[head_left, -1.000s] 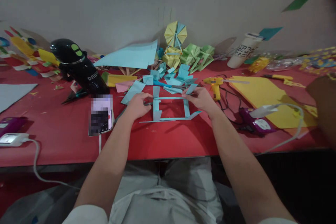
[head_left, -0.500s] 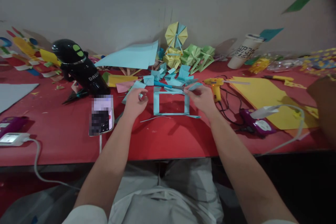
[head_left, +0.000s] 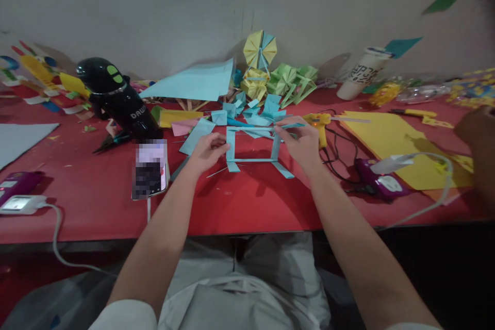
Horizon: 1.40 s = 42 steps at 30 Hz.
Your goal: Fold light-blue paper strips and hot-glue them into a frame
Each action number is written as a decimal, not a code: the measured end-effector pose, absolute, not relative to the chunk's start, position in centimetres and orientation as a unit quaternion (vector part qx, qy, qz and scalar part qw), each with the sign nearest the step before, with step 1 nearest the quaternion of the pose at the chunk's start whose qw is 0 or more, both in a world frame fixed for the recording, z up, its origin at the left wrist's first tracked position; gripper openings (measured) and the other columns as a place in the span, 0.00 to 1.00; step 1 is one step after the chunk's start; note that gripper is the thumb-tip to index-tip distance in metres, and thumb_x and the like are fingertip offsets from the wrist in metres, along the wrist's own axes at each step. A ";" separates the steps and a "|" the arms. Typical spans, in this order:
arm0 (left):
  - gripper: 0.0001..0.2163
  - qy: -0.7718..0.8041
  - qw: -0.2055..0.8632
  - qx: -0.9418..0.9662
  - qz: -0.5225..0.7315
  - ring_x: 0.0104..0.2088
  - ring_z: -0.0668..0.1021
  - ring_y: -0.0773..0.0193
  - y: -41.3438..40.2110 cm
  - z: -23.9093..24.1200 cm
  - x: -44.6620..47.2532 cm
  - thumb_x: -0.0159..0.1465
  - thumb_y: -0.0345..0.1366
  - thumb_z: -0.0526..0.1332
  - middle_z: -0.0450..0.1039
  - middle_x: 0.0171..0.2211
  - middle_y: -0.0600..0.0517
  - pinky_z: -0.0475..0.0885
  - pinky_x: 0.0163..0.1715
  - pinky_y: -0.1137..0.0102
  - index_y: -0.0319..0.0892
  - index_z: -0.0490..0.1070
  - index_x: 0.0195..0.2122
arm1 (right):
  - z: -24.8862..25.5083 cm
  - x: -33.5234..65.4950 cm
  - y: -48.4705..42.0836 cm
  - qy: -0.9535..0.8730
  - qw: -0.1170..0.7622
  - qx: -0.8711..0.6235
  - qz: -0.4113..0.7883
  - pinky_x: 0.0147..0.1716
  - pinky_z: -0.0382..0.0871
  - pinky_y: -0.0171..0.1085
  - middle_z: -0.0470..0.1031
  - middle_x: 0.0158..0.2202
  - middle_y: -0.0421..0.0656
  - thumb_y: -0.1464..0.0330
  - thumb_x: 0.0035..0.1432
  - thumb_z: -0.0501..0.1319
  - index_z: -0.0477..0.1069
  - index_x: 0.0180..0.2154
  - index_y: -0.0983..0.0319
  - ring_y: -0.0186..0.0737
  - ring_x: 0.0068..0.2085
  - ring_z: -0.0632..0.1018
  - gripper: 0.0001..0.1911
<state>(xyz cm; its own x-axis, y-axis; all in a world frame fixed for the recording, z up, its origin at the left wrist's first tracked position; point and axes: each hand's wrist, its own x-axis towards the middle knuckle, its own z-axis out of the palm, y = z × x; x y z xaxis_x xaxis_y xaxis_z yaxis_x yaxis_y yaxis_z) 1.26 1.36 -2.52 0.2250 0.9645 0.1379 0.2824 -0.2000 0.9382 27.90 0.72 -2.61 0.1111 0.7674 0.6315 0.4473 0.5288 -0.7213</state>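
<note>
A light blue frame of folded paper strips (head_left: 253, 160) stands on the red table, with two strip ends splayed toward me at its front. My right hand (head_left: 300, 143) pinches it at the upper right corner, thumb against the strip. My left hand (head_left: 210, 152) is beside the frame's left side, fingers loosely curled and apart; its fingertips reach the left strip, though a firm grip is not visible. Behind the frame lie blue paper pieces (head_left: 271, 105) and a dark blue pen-like tool (head_left: 240, 124), partly hidden. A yellow glue gun (head_left: 322, 128) rests just beyond my right hand.
To the left are a phone (head_left: 150, 170) on a cable and a black bottle (head_left: 126, 98). Folded paper ornaments (head_left: 260, 54) stand at the back wall. On the right lie yellow sheets (head_left: 390, 139), a purple power socket (head_left: 381, 180) and a person's blurred arm (head_left: 477, 149).
The paper frame has tilted up, its front strip ends now spread toward me. My left hand has moved right, up to its left side. My right hand keeps its pinch.
</note>
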 end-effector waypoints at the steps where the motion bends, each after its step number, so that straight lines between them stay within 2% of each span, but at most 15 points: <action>1: 0.07 0.479 0.429 0.650 0.406 0.30 0.78 0.62 1.3 -2.4 1.3 0.54 0.38 0.67 0.77 0.30 0.50 0.75 0.31 0.68 0.41 0.72 0.31 | -2.7 28.0 0.8 -0.653 0.585 -0.461 0.136 0.43 0.75 0.44 0.79 0.39 0.44 0.62 0.57 0.66 0.78 0.34 0.58 0.44 0.43 0.79 0.07; 5: 0.07 0.501 0.442 0.612 0.423 0.29 0.77 0.64 1.4 -2.4 1.4 0.52 0.35 0.67 0.75 0.29 0.51 0.74 0.30 0.69 0.41 0.72 0.30 | -3.5 28.2 1.4 -0.646 0.571 -0.473 0.180 0.46 0.74 0.45 0.79 0.42 0.44 0.59 0.53 0.69 0.77 0.41 0.57 0.44 0.45 0.79 0.14; 9: 0.07 0.506 0.452 0.566 0.468 0.29 0.75 0.66 1.8 -2.8 1.3 0.51 0.34 0.67 0.74 0.30 0.51 0.73 0.28 0.71 0.40 0.72 0.30 | -4.2 28.4 1.9 -0.612 0.549 -0.486 0.296 0.44 0.75 0.46 0.78 0.44 0.46 0.54 0.46 0.72 0.75 0.44 0.58 0.46 0.44 0.79 0.25; 13: 0.08 0.497 0.459 0.535 0.506 0.29 0.75 0.68 1.7 -2.6 1.3 0.51 0.33 0.68 0.73 0.31 0.52 0.72 0.29 0.72 0.40 0.71 0.31 | -3.7 28.4 1.7 -0.594 0.501 -0.506 0.374 0.46 0.73 0.47 0.78 0.39 0.46 0.51 0.47 0.70 0.75 0.37 0.60 0.45 0.42 0.78 0.22; 15: 0.09 0.500 0.464 0.516 0.519 0.29 0.74 0.69 1.5 -2.3 1.4 0.50 0.33 0.68 0.73 0.31 0.53 0.73 0.30 0.72 0.40 0.70 0.31 | -3.2 28.3 1.2 -0.595 0.462 -0.513 0.411 0.43 0.72 0.45 0.78 0.37 0.45 0.51 0.48 0.70 0.75 0.36 0.61 0.44 0.39 0.77 0.21; 21: 0.11 0.514 0.476 0.481 0.527 0.26 0.73 0.70 1.6 -2.0 1.3 0.51 0.35 0.69 0.72 0.30 0.53 0.73 0.29 0.71 0.40 0.71 0.34 | -2.2 28.1 0.2 -0.582 0.401 -0.479 0.520 0.38 0.71 0.39 0.77 0.29 0.40 0.55 0.42 0.74 0.75 0.30 0.61 0.38 0.33 0.76 0.19; 25: 0.09 0.529 0.480 0.495 0.495 0.30 0.75 0.67 1.7 -2.2 1.2 0.56 0.39 0.66 0.74 0.31 0.52 0.73 0.31 0.71 0.41 0.72 0.33 | -2.3 28.2 0.4 -0.556 0.416 -0.487 0.529 0.40 0.71 0.40 0.78 0.29 0.40 0.59 0.39 0.76 0.76 0.29 0.61 0.38 0.33 0.77 0.17; 30: 0.09 0.519 0.562 0.491 0.417 0.31 0.78 0.65 0.8 -1.3 1.6 0.65 0.41 0.58 0.77 0.32 0.49 0.74 0.33 0.70 0.41 0.71 0.33 | -2.6 28.3 0.8 -0.507 0.430 -0.511 0.546 0.38 0.73 0.40 0.80 0.30 0.41 0.62 0.34 0.77 0.76 0.28 0.60 0.37 0.31 0.77 0.18; 34: 0.07 0.506 0.602 0.486 0.382 0.29 0.78 0.65 0.2 -0.7 1.8 0.65 0.38 0.59 0.77 0.31 0.49 0.74 0.33 0.70 0.40 0.70 0.34 | -2.8 28.5 1.0 -0.487 0.443 -0.516 0.548 0.36 0.72 0.38 0.78 0.27 0.39 0.64 0.32 0.78 0.75 0.26 0.60 0.35 0.30 0.76 0.18; 38: 0.08 0.456 0.664 0.443 0.394 0.31 0.80 0.62 0.3 -0.9 1.8 0.63 0.38 0.64 0.76 0.31 0.48 0.76 0.41 0.63 0.38 0.70 0.37 | -2.9 28.6 1.0 -0.482 0.447 -0.496 0.567 0.35 0.70 0.37 0.76 0.26 0.38 0.63 0.32 0.78 0.75 0.27 0.61 0.35 0.30 0.75 0.18; 42: 0.07 0.431 0.684 0.412 0.421 0.33 0.82 0.59 0.6 -1.0 1.8 0.62 0.36 0.63 0.77 0.28 0.47 0.75 0.46 0.60 0.37 0.68 0.35 | -2.8 28.7 1.0 -0.483 0.461 -0.490 0.561 0.35 0.70 0.36 0.76 0.28 0.38 0.61 0.34 0.77 0.76 0.29 0.61 0.34 0.31 0.74 0.20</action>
<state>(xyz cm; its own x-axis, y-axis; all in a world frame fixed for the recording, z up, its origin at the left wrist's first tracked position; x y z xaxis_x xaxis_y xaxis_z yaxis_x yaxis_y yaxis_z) 1.78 0.63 -1.04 0.2742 0.9306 -0.2425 -0.2216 0.3065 0.9257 28.70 0.98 -2.77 -0.0952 0.9900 -0.1042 -0.0444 -0.1088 -0.9931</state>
